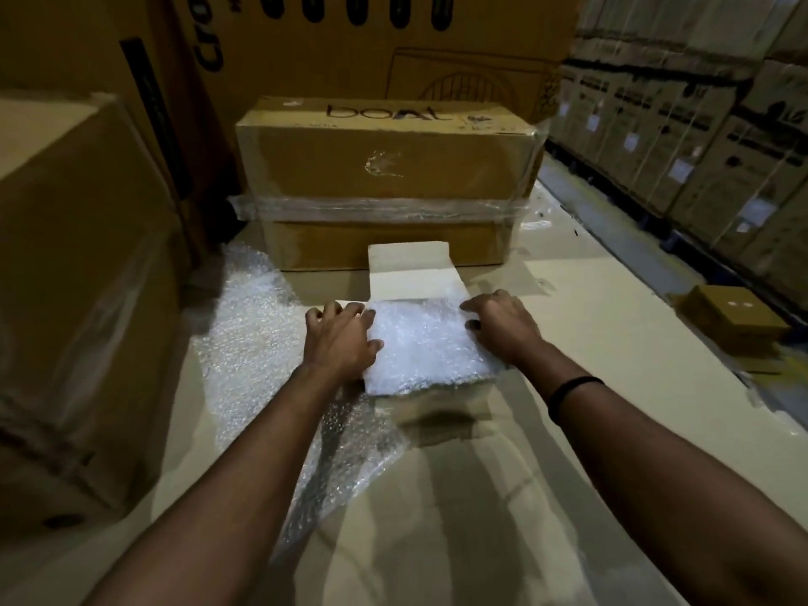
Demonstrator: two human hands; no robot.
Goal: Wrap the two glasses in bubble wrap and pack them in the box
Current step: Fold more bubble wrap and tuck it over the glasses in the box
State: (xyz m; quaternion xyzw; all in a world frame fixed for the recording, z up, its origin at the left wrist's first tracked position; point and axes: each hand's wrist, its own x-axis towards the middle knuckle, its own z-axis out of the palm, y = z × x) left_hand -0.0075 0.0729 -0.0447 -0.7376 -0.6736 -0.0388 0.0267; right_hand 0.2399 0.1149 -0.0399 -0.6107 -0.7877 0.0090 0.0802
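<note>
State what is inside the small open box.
Bubble wrap fills the box to the top, with the left hand and right hand at its sides. Anything beneath is covered.

head cam | looks forward and down | near box (430,343), wide-angle

L hand (339,332) & R hand (503,325) press on bubble wrap (428,347) filling the small white box (437,395), lid flap (411,273) up on far side, loose wrap sheet (245,325) lying left, taped carton (384,168) just beyond.
</note>
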